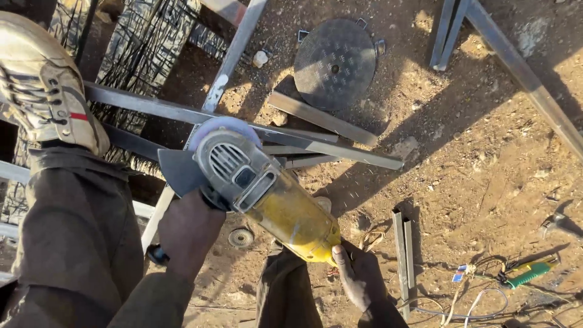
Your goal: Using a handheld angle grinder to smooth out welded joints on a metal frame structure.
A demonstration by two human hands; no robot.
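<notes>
Both hands are clamped on a yellow grinder (276, 200): the right hand (358, 276) grips its rear end, the left hand (189, 234) holds the side handle by the grey head. The spinning disc (221, 127) meets a steel bar (182, 112) lying across a frame. A boot (45, 85) stands on that bar to the left. A spare small disc (241, 237) lies in the dirt below. Farther off sit a round metal plate (335, 62) and a green-handled tool (529, 274) beside loose wire
</notes>
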